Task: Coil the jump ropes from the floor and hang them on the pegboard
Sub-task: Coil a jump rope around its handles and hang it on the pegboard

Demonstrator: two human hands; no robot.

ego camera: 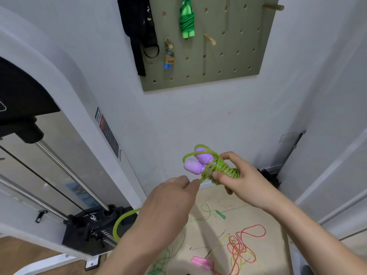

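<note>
Head view: right hand (244, 180) grips the coiled rope (219, 168), handles slanting up-left; left hand (170, 201) pinches its loose tail (202, 179) just below-left

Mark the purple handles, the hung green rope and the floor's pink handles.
purple handles (191, 166), head view, lower handle's rounded end
hung green rope (187, 21), head view, its wrapped middle
pink handles (199, 261), head view, the left handle
</note>
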